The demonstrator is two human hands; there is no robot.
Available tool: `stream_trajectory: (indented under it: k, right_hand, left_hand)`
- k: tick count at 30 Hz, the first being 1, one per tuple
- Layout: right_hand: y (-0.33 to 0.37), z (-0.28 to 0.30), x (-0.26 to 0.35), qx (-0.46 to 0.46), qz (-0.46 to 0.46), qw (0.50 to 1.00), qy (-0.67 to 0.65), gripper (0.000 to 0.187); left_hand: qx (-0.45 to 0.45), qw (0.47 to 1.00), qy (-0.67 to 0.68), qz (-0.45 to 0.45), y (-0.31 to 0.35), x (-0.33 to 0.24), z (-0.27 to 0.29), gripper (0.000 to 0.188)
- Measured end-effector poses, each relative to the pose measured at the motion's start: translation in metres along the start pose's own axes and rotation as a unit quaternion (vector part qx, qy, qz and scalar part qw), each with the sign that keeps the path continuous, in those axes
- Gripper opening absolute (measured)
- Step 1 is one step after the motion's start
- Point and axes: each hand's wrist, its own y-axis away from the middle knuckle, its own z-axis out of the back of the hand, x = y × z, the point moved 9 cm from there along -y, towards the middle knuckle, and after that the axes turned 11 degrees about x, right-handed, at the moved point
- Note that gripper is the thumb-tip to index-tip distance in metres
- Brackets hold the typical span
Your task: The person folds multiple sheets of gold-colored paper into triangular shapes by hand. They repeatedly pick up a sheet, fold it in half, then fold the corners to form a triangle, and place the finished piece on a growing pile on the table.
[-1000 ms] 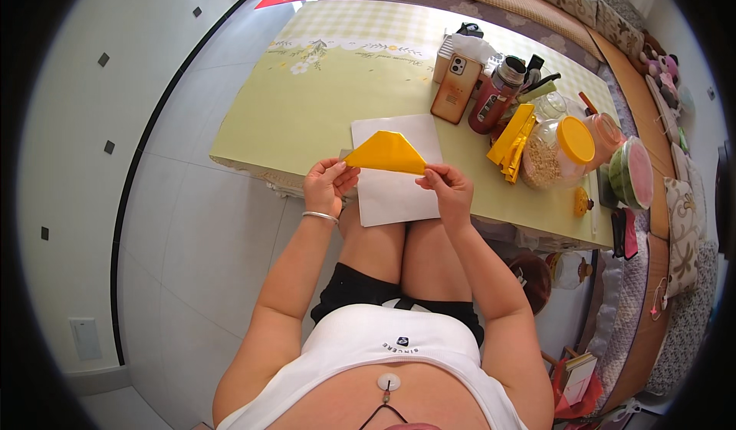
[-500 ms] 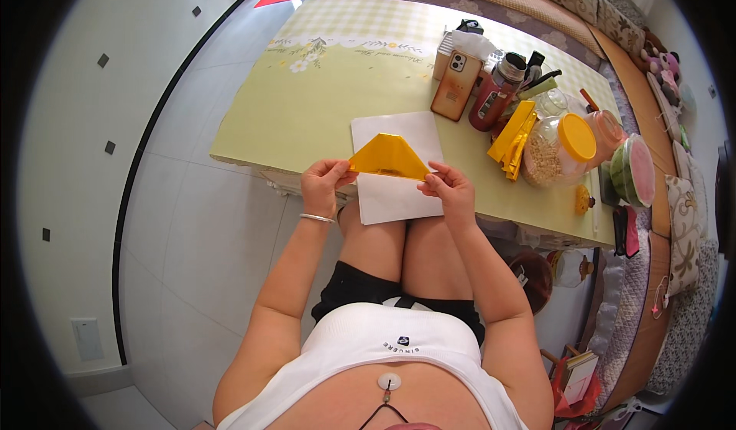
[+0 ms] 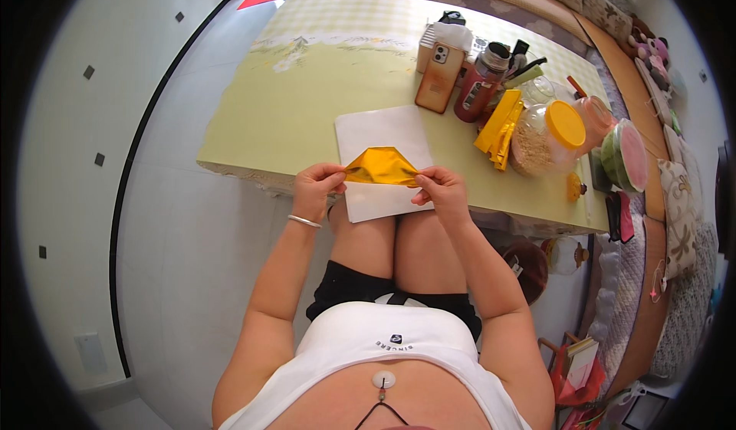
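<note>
A folded sheet of shiny gold paper (image 3: 381, 166), with slanted upper corners, stretches between my two hands. My left hand (image 3: 316, 184) pinches its left corner between thumb and fingers. At the opposite corner my right hand (image 3: 443, 190) pinches it the same way. Beneath the gold paper lies a white sheet (image 3: 383, 127), partly on the table and reaching past its front edge over my thighs. Other folded gold paper strips (image 3: 500, 127) lie on the table to the right.
Right on the table (image 3: 268, 116) stand a phone (image 3: 441, 77), a dark red bottle (image 3: 477, 89), a yellow-lidded jar (image 3: 540, 142) of grains and a cut watermelon (image 3: 625, 158). A dark red bin (image 3: 529, 269) sits below the table's right part.
The gold paper has bowed and creased, its lower edge now curving between my hands. My hands are slightly closer together. The whole view has shifted a little.
</note>
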Motion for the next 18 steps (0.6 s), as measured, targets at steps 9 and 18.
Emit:
stream_trajectory:
  k: [9,18]
  right_hand:
    - [0.013,0.016,0.028,-0.003,0.033,0.999,-0.020,0.011]
    - [0.048,0.063,0.113,-0.226,0.249,0.854,0.398,0.015]
  left_hand:
    - [0.037,0.996,-0.006,-0.084,-0.010,-0.020,-0.034,0.009]
    - [0.143,0.959,-0.084,-0.231,0.004,-0.073,-0.140,0.011]
